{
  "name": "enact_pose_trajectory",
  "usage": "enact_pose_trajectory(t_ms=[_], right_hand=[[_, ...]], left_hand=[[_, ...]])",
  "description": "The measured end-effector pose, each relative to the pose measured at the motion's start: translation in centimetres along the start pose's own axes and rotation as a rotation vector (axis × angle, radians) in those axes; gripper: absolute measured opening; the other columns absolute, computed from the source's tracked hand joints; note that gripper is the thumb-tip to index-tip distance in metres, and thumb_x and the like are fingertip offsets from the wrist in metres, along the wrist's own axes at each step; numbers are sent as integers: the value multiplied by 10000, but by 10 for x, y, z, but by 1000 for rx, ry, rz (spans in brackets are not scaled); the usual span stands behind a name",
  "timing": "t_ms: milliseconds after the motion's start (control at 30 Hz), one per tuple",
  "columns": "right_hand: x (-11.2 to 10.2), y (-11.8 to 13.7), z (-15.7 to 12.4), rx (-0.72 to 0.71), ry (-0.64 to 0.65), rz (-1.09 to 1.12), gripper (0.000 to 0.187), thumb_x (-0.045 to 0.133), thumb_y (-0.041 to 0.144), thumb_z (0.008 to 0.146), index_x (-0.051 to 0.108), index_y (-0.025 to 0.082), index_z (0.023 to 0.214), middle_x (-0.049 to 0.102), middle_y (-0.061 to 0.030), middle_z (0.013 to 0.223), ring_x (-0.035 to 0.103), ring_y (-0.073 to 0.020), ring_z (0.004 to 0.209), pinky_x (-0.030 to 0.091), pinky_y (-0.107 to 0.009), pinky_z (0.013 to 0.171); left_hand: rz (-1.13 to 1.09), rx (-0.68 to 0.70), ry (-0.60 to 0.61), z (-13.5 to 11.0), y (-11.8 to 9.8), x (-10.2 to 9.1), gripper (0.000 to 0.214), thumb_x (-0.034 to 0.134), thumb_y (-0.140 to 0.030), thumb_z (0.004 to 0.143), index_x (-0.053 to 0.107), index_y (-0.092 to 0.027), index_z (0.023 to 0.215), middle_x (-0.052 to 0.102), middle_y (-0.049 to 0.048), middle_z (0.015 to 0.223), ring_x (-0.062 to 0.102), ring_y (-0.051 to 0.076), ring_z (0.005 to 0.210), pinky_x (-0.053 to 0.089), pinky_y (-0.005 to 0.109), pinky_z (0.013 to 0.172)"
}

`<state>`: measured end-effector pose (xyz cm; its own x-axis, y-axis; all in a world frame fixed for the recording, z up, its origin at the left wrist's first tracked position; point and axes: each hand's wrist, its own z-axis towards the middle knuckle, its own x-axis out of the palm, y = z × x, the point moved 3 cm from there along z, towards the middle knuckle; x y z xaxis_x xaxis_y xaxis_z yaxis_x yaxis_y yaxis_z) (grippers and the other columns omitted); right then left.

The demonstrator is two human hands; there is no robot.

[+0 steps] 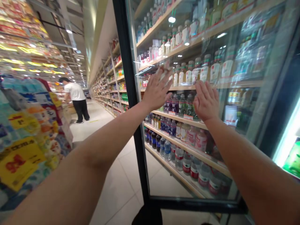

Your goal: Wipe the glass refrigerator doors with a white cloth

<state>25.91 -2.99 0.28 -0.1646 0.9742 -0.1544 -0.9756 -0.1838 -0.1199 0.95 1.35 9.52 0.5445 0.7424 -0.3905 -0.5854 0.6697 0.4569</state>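
1. The step in hand seems to be the handling of the tall clear glass door with black frame [131,81]. This door fills the view from twelve to five o'clock, and appears to stand open.
2. The person's bare left hand [156,90] is near twelve o'clock, before the glass. Its fingers are stretched and moderately spread, and no object is visible in it.
3. The bare right hand [207,101] is at three o'clock, also before the glass. Its fingers are straight and narrow together, and no object is visible in it.
4. Both hands look flat toward the door; whether they really touch the glass, one cannot tell.
5. Through the glass, rows of plastic drink bottles with printed labels [187,75] stand on pale wood-coloured shelves [246,83], between one and five o'clock.
6. As a judgement, moving this door calls for flat palms, even pressure from both hands, and some care for the lower black edge, at five o'clock.
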Motion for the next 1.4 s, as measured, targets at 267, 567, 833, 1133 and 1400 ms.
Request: enact_pose_trajectory(t_ms=[267,567,833,1133,1400], right_hand=[[-2,2,0,13,-10,0,587,344,330,1022,380,186,1590,391,-99,1628,300,-283,1541,237,-563,1253],[-3,3,0,9,-15,-18,586,367,318,1012,402,172,1578,403,-109,1620,309,-290,1538,257,-568,1245],[-1,1,-1,0,-29,-27,578,379,320,1007,431,162,1561,417,-114,1610,325,-298,1530,270,-571,1237],[-2,2,0,14,0,-14,598,383,314,997,405,167,1576,400,-119,1620,309,-304,1536,256,-588,1238],[-2,2,-1,2,-33,-34,581,380,325,1006,422,177,1566,422,-101,1609,331,-278,1529,271,-548,1242]], left_hand=[[199,-297,-163,36,40,-37,632,247,-456,1022,182,-357,1642,142,-81,1707,-267,32,1483,20,451,1297],[190,90,94,42,21,-17,608,182,-195,1019,275,-199,1620,240,-27,1695,73,208,1587,161,528,1300],[216,82,75,28,-11,1,604,199,-187,1022,255,-164,1623,280,8,1682,105,198,1582,175,519,1294],[132,-113,-160,66,44,-23,665,241,-270,994,147,-338,1648,142,-121,1699,42,171,1584,177,473,1302],[140,200,123,50,27,-11,586,173,-247,1036,314,-180,1601,273,10,1688,79,171,1583,154,475,1308]])
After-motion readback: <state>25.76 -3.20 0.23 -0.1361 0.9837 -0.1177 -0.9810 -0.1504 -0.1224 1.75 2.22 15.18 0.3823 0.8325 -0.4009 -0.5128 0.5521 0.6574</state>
